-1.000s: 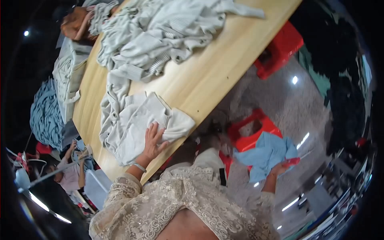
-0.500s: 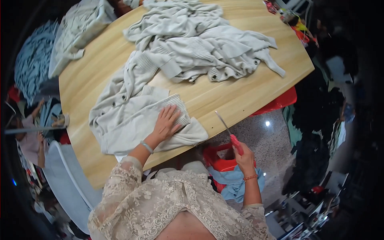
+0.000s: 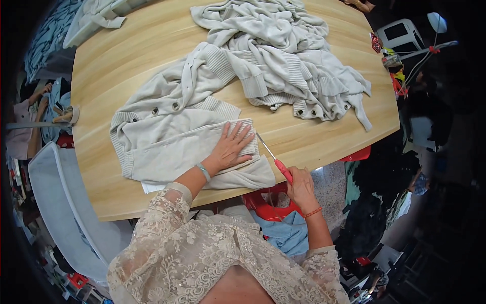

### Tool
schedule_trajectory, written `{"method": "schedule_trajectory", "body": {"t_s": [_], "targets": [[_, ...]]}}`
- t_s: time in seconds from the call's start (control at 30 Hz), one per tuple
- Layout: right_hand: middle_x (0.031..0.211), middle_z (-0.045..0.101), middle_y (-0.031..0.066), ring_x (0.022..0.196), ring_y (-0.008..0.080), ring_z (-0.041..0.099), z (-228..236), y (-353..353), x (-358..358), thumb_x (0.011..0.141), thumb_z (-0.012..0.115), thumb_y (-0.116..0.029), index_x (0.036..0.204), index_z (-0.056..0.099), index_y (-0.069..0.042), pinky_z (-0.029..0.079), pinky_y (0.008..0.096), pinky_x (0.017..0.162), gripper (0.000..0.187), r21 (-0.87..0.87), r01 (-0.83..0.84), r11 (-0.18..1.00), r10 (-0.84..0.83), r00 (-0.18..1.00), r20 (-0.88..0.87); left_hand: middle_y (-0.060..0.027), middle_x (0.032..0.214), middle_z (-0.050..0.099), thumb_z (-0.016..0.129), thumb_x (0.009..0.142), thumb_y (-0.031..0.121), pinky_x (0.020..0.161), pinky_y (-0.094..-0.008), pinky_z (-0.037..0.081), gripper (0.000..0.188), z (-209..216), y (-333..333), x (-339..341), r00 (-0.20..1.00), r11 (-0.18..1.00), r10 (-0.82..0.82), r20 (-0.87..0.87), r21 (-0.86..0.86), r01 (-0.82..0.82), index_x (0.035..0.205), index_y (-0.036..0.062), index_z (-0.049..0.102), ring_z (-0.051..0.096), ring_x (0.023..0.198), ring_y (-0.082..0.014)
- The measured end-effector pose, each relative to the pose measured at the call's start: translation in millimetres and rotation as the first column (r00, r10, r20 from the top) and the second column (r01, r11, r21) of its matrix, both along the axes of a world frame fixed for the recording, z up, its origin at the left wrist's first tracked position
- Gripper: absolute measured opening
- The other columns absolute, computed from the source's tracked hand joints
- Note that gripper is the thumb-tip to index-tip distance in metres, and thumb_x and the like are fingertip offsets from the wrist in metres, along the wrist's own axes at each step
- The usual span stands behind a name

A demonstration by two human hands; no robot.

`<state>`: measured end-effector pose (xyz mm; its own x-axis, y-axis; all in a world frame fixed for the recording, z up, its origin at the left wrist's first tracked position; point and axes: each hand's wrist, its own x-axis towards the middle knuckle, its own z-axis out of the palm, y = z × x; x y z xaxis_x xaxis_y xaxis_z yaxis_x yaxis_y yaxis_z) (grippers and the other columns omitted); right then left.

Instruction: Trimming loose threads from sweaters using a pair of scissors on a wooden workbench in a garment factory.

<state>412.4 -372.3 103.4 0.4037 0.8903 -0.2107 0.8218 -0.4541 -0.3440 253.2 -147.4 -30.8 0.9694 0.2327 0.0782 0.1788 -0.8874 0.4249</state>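
My left hand (image 3: 231,147) lies flat with fingers spread on a light grey knit cardigan (image 3: 174,154), near the ribbed cuff of its sleeve. Dark buttons show along the cardigan's front band. In my right hand (image 3: 302,188) is a slim tool with a red handle (image 3: 283,171) and a thin metal shaft; its exact kind cannot be made out. The shaft's tip points at the cuff, close to its edge; whether they touch is unclear. Beyond, a heap of similar grey knits (image 3: 283,61) with buttons spreads over the wooden table (image 3: 152,55).
Left of the table stand a pale bin (image 3: 61,187) and, farther back, a container of grey knits (image 3: 93,23). Under the near edge are a red stool (image 3: 271,205) and blue cloth (image 3: 283,233). Dark garments (image 3: 369,202) lie at right. Another person's arm (image 3: 38,99) shows at far left.
My right hand has brought the red-handled tool up and left to the cuff. My left hand stays spread on the sleeve, which lies flatter. The whole view has shifted.
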Motion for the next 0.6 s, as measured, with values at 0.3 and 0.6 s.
{"method": "schedule_trajectory", "body": {"t_s": [0.3, 0.6], "targets": [[0.071, 0.064, 0.0194, 0.070, 0.0384, 0.064, 19, 64, -9, 0.085, 0.065, -0.018, 0.099, 0.055, -0.007, 0.050, 0.0474, 0.063, 0.020, -0.199, -0.150, 0.968, 0.124, 0.983, -0.139, -0.0093, 0.154, 0.032, 0.054, 0.084, 0.062, 0.115, -0.0613, 0.007, 0.076, -2, 2, -1, 0.999, 1.000, -0.017, 0.033, 0.006, 0.017, 0.144, 0.0172, 0.041, 0.020, 0.144, -0.0362], [0.066, 0.062, 0.0188, 0.062, 0.0366, 0.063, -5, 146, -75, 0.083, 0.062, -0.016, 0.100, 0.055, -0.006, 0.050, 0.0466, 0.055, 0.021, 0.064, -0.375, 0.925, 0.380, 0.917, -0.123, -0.0110, 0.155, 0.030, 0.049, 0.088, 0.049, 0.114, -0.0647, 0.005, 0.067, -26, -3, 7, 0.991, 0.995, -0.042, 0.124, 0.100, 0.030, 0.145, 0.0152, 0.041, 0.017, 0.146, -0.0374]]}}
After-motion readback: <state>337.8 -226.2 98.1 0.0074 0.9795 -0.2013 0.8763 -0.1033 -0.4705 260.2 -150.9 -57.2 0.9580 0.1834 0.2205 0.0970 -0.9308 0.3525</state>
